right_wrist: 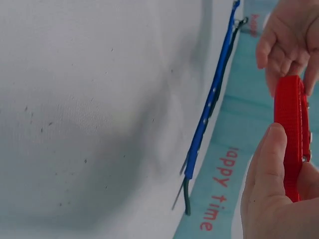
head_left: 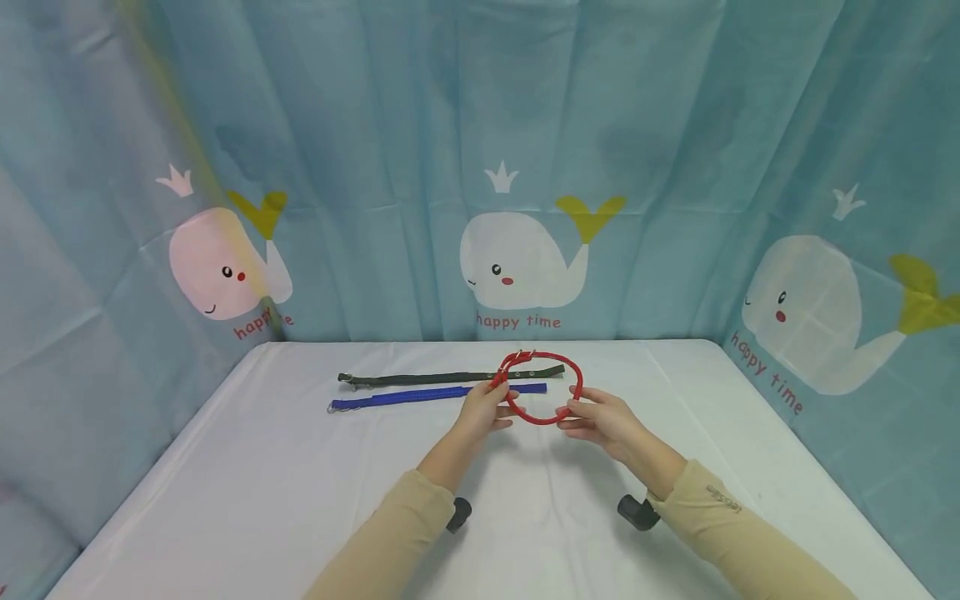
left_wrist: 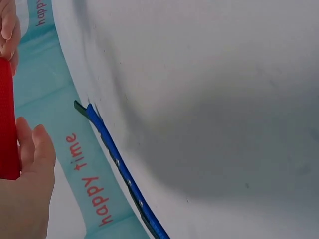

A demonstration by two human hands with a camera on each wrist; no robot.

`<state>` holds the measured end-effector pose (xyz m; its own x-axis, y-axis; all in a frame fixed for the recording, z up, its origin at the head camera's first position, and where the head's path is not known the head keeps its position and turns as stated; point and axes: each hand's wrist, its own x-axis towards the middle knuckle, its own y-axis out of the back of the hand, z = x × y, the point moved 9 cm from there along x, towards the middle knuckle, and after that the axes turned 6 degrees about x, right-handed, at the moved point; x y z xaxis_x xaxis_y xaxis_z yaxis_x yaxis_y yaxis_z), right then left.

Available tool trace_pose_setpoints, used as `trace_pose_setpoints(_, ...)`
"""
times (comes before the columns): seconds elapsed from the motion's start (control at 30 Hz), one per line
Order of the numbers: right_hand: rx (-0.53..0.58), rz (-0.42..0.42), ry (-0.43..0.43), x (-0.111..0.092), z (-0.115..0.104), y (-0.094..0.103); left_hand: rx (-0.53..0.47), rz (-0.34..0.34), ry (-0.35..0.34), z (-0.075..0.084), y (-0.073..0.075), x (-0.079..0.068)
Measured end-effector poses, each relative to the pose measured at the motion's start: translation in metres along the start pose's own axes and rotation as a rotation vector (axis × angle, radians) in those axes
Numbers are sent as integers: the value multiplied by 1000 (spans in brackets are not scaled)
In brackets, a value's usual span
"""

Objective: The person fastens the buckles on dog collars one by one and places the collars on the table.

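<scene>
A red collar (head_left: pixel 542 422), fastened into a round loop with metal fittings along its top, is held up over the white table. My left hand (head_left: pixel 480 414) pinches its left side between thumb and fingers. On the opposite side, my right hand (head_left: pixel 606 422) grips the band, thumb on one face and fingers on the other. The right wrist view shows the woven red band (right_wrist: pixel 288 109) edge-on between both hands. Behind the loop, a blue collar (head_left: pixel 420 397) and a dark green collar (head_left: pixel 420 379) lie stretched out side by side, metal rings at their left ends.
The white table (head_left: pixel 247 467) reaches back to a light blue curtain (head_left: pixel 405 167) printed with whales, which also stands along both sides. Black devices (head_left: pixel 637 512) show at both wrists, below the forearms.
</scene>
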<state>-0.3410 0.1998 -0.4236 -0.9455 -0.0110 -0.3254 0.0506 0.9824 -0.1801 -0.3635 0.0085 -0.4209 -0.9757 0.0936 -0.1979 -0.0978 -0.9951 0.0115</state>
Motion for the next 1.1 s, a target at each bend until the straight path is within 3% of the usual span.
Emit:
trace_pose_setpoints(0.4,109,9,-26,5,-3,22,-7,-43,41,-12,-33,13)
trace_pose_setpoints(0.8,214,25,-31,8,-6,36,-23,-58,44,-16,-57,17)
trace_pose_setpoints(1.1,268,86,-52,12,-3,52,24,-56,63,-19,-72,25)
